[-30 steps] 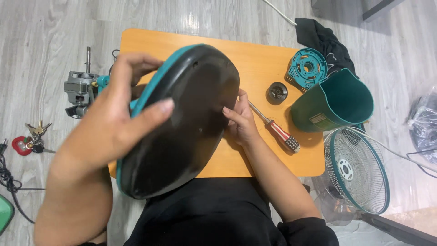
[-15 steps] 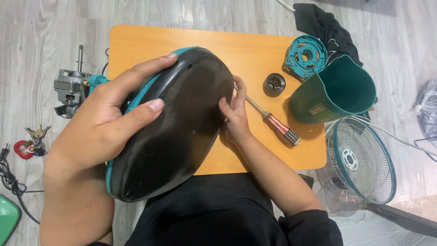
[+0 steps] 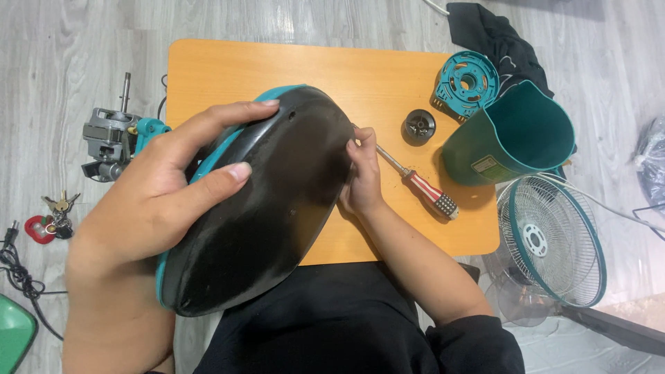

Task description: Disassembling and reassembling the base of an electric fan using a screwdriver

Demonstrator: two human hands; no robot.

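From my remote seat I see the left hand (image 3: pixel 149 208) spread wide over the dark underside of an oval fan base (image 3: pixel 260 201), thumb and fingers clamped on its teal rim so the base is held tilted above the near edge of the orange table (image 3: pixel 277 66); the right hand (image 3: pixel 361 176) presses against the base's right edge with its fingers curled narrow, and I cannot tell whether they pinch anything small; a screwdriver (image 3: pixel 419 183) with a red-and-white handle lies on the table just beside that hand, its tip pointing at the fingers; farther right sit a small black round knob (image 3: pixel 418 126), a teal round motor cover (image 3: pixel 467 82) and a teal fan housing (image 3: pixel 512 135); on the floor, a motor (image 3: pixel 111 138) and keys (image 3: pixel 52 218) lie to the left, and a wire fan guard (image 3: pixel 551 239) lies to the right.
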